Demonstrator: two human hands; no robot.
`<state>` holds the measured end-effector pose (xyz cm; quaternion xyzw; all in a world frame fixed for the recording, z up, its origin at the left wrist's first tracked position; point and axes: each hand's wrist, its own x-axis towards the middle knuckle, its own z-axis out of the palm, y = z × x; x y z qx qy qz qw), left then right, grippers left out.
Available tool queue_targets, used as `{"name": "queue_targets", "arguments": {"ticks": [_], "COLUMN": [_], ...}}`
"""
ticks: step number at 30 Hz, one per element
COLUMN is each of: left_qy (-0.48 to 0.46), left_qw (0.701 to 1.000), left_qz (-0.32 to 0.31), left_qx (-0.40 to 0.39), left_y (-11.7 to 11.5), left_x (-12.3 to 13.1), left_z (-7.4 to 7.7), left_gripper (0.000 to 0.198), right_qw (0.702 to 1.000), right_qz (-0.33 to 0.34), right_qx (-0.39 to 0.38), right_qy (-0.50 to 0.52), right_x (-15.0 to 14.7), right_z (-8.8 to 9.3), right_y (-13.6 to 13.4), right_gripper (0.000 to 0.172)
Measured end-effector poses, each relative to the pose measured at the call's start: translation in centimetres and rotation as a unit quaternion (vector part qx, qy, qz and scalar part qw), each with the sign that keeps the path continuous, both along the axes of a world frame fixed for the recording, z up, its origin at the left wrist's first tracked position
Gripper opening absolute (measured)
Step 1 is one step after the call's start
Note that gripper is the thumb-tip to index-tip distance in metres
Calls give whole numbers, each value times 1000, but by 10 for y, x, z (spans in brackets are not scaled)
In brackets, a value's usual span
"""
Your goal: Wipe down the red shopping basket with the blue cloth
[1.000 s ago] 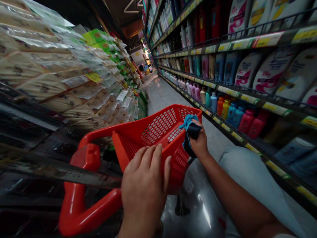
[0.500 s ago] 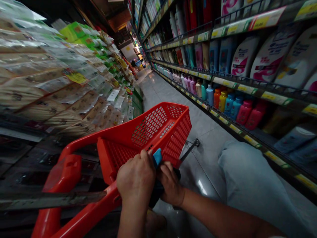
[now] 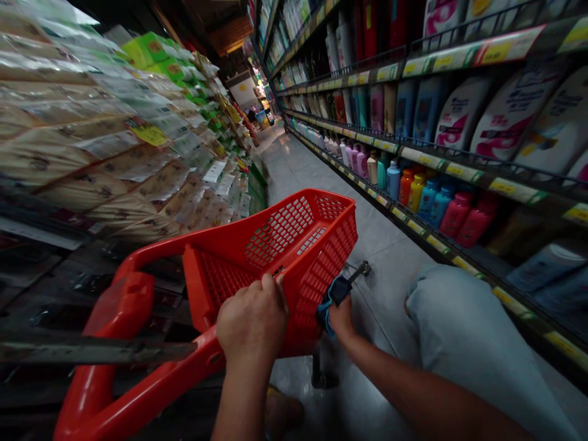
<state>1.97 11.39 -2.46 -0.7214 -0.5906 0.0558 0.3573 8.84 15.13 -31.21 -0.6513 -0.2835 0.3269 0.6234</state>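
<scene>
A red plastic shopping cart (image 3: 321, 269) with perforated basket walls stands before me, its basket pointing down the aisle. My left hand (image 3: 252, 312) is closed over the basket's near rim, knuckles up. Lower down and to the right, my right hand (image 3: 340, 315) is closed on a dark blue cloth (image 3: 339, 291) with light blue edging, beside the basket's outer side wall. The cloth covers part of the fingers. The inside of the basket that shows holds nothing visible.
Shelves of shampoo bottles (image 3: 459, 113) and colourful bottles (image 3: 427, 196) line the right. Stacked packages (image 3: 92, 135) rise on the left. A bent knee in light trousers (image 3: 459, 324) is at the lower right. Grey tiled floor (image 3: 303, 159) runs down the aisle.
My right hand has moved right and slightly up, away from my left hand, carrying the dark cloth along the basket's outer side. My left hand has stayed on the rim.
</scene>
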Motion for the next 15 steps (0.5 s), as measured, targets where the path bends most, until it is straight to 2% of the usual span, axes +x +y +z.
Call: {"name": "queue_targets", "arguments": {"ticks": [2, 4, 6, 8, 10, 12, 13, 15], "left_qy": [-8, -16, -22, -27, -31, -37, -40, -47], "left_qw": [1000, 999, 999, 998, 998, 998, 998, 997], "left_qz": [12, 27, 37, 40, 38, 35, 34, 37], "left_qx": [-6, -13, -20, -26, -33, -35, -36, -39], "left_y": [0, 0, 0, -1, -3, -5, -6, -7], "left_x": [0, 0, 0, 1, 2, 4, 5, 7], "left_z": [-1, -1, -1, 1, 3, 5, 6, 6], "left_gripper": [47, 49, 49, 50, 51, 52, 52, 52], "right_qw": [1000, 997, 992, 984, 968, 948, 941, 940], "right_qz": [12, 38, 80, 123, 155, 164, 156, 117], "right_qx": [-12, -9, 28, 103, 197, 271, 292, 295], "right_qy": [23, 61, 89, 75, 24, -41, -73, -125], "right_x": [-28, -48, -56, -51, -33, -8, 5, 25], "right_z": [5, 20, 47, 81, 113, 133, 136, 126], "right_y": [-27, -51, -67, -74, -68, -52, -41, -18], "right_gripper": [47, 54, 61, 57, 47, 41, 40, 40]}}
